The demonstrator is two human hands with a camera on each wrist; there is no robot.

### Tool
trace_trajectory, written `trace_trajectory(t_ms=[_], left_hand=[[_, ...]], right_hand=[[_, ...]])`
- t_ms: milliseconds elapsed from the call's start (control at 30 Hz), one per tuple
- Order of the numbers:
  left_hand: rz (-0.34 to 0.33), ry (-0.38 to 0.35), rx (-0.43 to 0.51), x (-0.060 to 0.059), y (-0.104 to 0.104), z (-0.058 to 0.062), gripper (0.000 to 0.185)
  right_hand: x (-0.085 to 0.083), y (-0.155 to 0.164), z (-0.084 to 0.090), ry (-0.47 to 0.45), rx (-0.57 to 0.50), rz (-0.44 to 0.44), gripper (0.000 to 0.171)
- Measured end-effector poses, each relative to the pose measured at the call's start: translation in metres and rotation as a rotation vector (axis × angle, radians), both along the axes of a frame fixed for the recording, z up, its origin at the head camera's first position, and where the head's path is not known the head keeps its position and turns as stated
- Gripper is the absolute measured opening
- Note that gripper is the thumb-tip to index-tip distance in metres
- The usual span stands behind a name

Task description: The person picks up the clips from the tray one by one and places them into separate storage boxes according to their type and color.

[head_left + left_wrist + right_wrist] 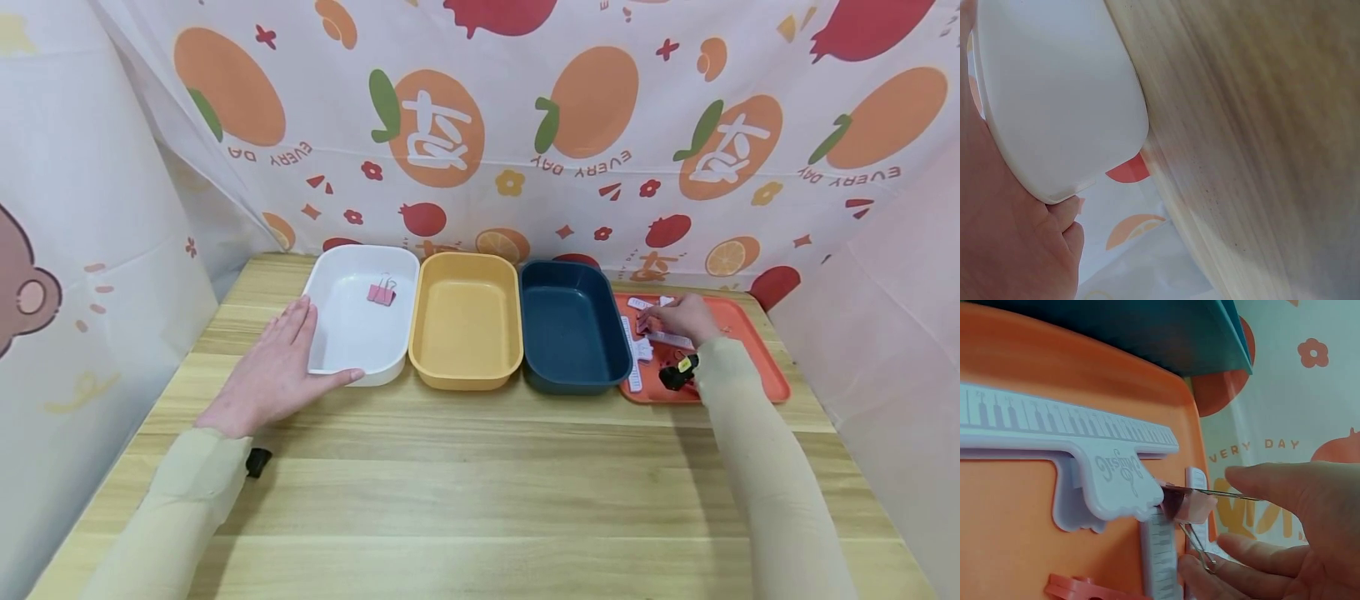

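Pink binder clip [1190, 504] pinched by right hand [684, 317].

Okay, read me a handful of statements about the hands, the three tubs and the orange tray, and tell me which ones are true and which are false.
1. The left hand rests against the white tub. True.
2. The yellow tub holds a pink binder clip. False: the yellow tub looks empty; the pink binder clip lies in the white tub.
3. The right hand is over the orange tray, pinching a small pink clip. True.
4. The dark blue tub stands between the white and yellow tubs. False: it stands between the yellow tub and the orange tray.
5. The three tubs stand stacked inside each other. False: they stand side by side in a row on the wooden table.
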State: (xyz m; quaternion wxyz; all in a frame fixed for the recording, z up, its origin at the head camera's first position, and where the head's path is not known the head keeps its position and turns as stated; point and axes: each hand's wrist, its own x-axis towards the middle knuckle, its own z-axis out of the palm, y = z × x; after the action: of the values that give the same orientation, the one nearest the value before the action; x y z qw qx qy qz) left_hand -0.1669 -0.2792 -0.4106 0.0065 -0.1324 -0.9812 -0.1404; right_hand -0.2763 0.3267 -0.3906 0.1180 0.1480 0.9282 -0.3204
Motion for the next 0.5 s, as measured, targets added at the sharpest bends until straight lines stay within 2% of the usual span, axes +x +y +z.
trace_trajectory(t_ms=[267, 500], left_hand=[[-0.002, 0.006, 0.001, 0.0001, -0.0002, -0.0012, 0.124], [0.003, -0.003, -0.003, -0.0006, -0.0001, -0.0005, 0.124]], right_hand=[[0.0018, 0.0009, 0.0076, -0.109, 0.018, -0.003, 0.056], [0.0015, 0.0016, 0.0093, -0.135, 0.039, -0.01, 0.062]])
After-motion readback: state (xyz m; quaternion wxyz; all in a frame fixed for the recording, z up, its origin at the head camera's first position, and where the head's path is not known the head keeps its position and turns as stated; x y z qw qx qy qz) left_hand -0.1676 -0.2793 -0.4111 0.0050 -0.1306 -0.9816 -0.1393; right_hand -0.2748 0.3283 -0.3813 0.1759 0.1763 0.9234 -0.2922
